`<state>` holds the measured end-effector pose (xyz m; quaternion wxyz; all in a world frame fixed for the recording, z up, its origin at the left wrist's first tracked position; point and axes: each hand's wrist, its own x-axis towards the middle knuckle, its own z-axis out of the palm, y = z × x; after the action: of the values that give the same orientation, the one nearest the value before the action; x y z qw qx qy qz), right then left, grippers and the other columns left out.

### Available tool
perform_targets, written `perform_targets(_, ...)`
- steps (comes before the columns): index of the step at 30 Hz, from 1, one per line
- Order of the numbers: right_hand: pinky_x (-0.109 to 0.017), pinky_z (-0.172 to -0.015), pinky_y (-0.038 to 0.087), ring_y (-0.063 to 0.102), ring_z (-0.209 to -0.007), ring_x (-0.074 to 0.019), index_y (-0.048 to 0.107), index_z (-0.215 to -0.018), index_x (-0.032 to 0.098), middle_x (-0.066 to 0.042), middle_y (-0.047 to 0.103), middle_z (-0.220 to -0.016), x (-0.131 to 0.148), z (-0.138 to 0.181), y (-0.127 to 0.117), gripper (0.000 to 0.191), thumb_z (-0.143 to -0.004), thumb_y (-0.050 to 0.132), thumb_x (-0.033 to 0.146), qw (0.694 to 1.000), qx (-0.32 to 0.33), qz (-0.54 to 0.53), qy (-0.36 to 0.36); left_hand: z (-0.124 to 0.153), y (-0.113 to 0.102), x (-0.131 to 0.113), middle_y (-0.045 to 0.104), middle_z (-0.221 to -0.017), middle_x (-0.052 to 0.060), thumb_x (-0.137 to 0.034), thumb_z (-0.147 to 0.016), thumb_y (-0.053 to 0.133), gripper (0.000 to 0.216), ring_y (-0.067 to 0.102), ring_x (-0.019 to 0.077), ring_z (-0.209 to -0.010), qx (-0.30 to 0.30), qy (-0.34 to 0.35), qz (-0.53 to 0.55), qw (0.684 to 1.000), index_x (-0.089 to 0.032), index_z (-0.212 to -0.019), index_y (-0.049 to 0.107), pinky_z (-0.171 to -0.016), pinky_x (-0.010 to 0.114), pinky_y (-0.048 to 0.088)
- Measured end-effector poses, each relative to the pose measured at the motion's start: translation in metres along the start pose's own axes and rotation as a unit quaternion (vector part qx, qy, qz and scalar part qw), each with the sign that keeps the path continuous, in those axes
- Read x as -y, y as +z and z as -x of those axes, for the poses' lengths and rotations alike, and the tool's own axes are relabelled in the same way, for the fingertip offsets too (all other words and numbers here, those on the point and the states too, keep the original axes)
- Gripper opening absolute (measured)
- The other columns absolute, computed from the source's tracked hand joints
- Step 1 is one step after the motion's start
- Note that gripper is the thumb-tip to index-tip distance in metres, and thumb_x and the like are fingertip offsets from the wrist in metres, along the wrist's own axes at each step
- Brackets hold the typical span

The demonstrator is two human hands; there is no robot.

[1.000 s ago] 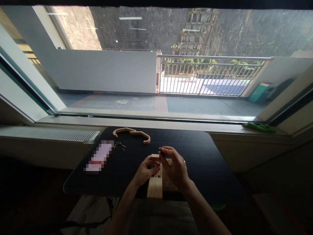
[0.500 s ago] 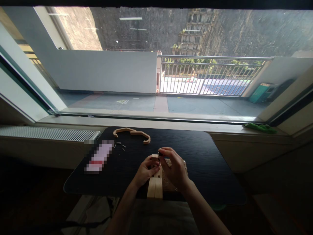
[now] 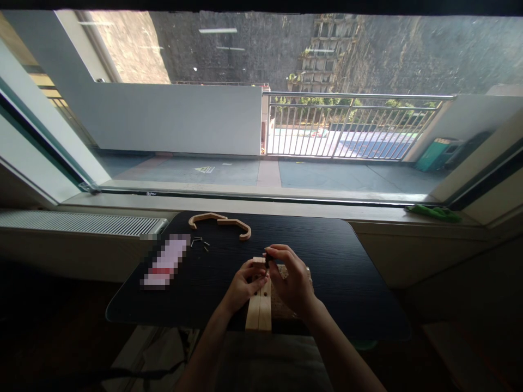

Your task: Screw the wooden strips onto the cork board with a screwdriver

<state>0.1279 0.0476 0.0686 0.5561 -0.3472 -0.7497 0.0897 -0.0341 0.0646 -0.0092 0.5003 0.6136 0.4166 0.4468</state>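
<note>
Two pale wooden slats [image 3: 259, 307] lie side by side on the black table [image 3: 347, 272], running toward me, with small holes near their far end. My left hand [image 3: 244, 283] is closed on the far end of the slats from the left. My right hand [image 3: 291, 277] pinches a small dark tool or screw [image 3: 267, 257] and holds it upright over the slats' far end. Under my right hand lies a light, textured piece that I cannot make out.
Two curved wooden pieces [image 3: 220, 222] rest at the table's far edge. A few small dark metal parts [image 3: 200, 242] lie beside a blurred white and red packet [image 3: 165, 264]. A radiator [image 3: 77, 222] stands left, the window sill [image 3: 253, 204] behind, a green cloth [image 3: 435, 212] at right.
My right hand's fingers have shifted slightly round the small dark piece. The slats and my left hand stay in place.
</note>
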Motion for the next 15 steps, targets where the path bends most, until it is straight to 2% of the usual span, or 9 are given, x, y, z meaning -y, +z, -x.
perform_targets(5, -0.033, -0.078, 0.061, 0.07, -0.099, -0.0201, 0.059, -0.113, 0.023, -0.01, 0.07, -0.108, -0.0004, 0.0002, 0.0011, 0.029, -0.09, 0.052, 0.007, 1.0, 0.005, -0.014, -0.002, 0.0009, -0.001, 0.0, 0.066, -0.11, 0.01, -0.034, -0.075, 0.075, 0.016, 0.059, 0.0272, -0.107, 0.003, 0.002, -0.011, 1.0, -0.019, -0.082, 0.079, -0.099, 0.038, 0.045)
perform_targets(15, -0.034, -0.079, 0.06, 0.07, -0.098, -0.0203, 0.062, -0.117, 0.024, -0.008, 0.07, -0.107, -0.0049, 0.0039, 0.0049, 0.03, -0.091, 0.053, 0.01, 0.999, 0.009, -0.035, 0.024, 0.0016, 0.0002, 0.0009, 0.066, -0.111, 0.009, -0.034, -0.073, 0.078, 0.016, 0.059, 0.0275, -0.109, 0.001, 0.003, 0.003, 1.0, -0.021, -0.083, 0.079, -0.101, 0.038, 0.045)
